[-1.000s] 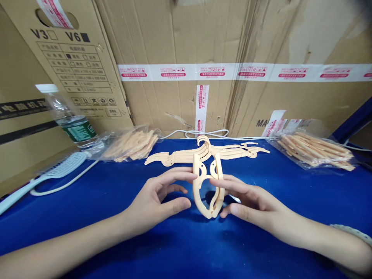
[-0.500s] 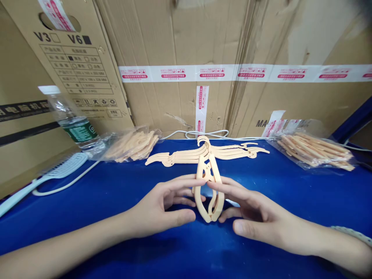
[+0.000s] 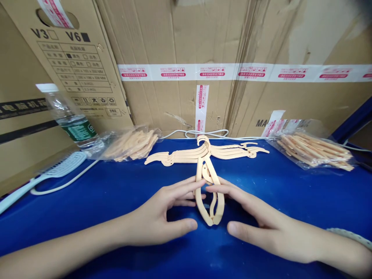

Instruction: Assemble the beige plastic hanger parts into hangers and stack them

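Observation:
A folded beige plastic folding hanger (image 3: 220, 203) stands between my hands, its two arms swung down side by side and meeting at the low end. My left hand (image 3: 162, 211) has its index finger across the front of the left arm and other fingers behind it, the thumb held apart. My right hand (image 3: 258, 221) holds the right arm likewise between index finger and fingers behind, partly hidden, its thumb also off the hanger. Just beyond lie several unfolded beige hangers (image 3: 188, 155) in a stack, hooks pointing away; the folded one overlaps their near edge.
Clear bags of beige hanger parts lie at the left (image 3: 133, 145) and right (image 3: 316, 151). A tilted water bottle (image 3: 77, 130), a light blue hairbrush (image 3: 62, 166) and a white cable (image 3: 69, 180) are at the left. Cardboard (image 3: 174, 42) walls the back of the blue table (image 3: 139, 259).
The hanger's low end has shifted slightly nearer me, and its inner piece has turned. My right hand's lower fingers have moved out of sight; its thumb has come slightly left.

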